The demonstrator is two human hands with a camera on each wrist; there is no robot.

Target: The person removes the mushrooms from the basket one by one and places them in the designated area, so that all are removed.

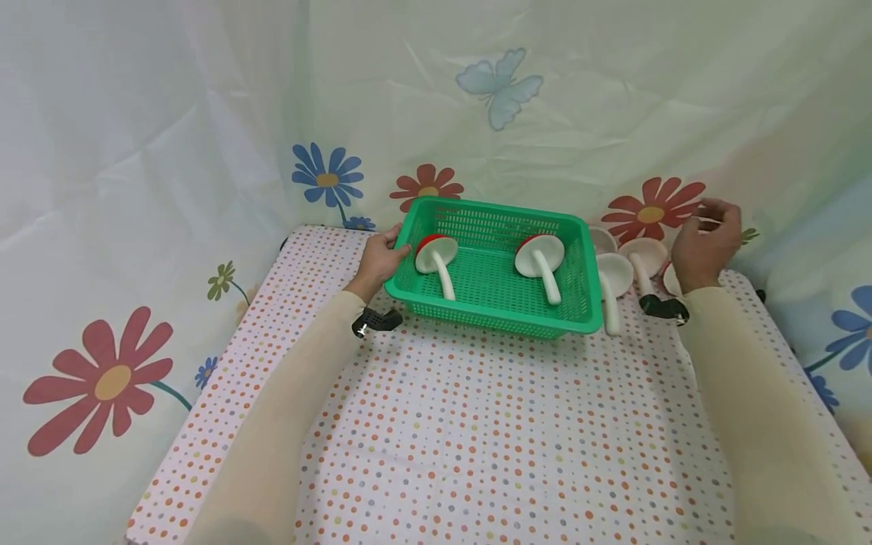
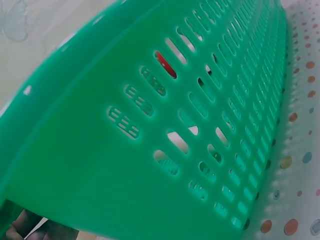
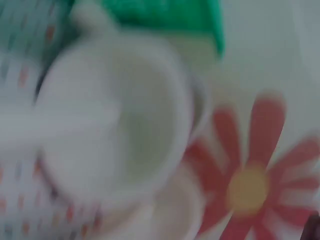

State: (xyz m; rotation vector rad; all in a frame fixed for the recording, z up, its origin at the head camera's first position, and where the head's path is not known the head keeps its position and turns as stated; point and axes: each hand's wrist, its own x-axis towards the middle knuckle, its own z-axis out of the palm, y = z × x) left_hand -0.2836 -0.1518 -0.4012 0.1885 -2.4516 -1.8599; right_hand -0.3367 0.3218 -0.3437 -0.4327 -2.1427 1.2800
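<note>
A green plastic basket (image 1: 490,318) with slotted walls stands on the dotted cloth. My left hand (image 1: 378,261) grips its left rim, thumb over the edge; in the left wrist view the basket's wall (image 2: 100,170) fills most of the picture. Inside lie two toy mushrooms with red caps and white stems, one on the left (image 1: 439,256) and one on the right (image 1: 541,257). My right hand (image 1: 708,241) is raised beside several more mushrooms (image 1: 615,276), its fingers loosely bent and nothing visible in them. A blurred mushroom (image 3: 110,120) looms large in the right wrist view.
The loose mushrooms (image 1: 647,256) cluster right of the basket, some overlapping and one partly hidden by my right wrist. A flowered cloth backdrop (image 1: 579,91) hangs close behind the table. The dotted tablecloth (image 1: 477,439) stretches in front of the basket.
</note>
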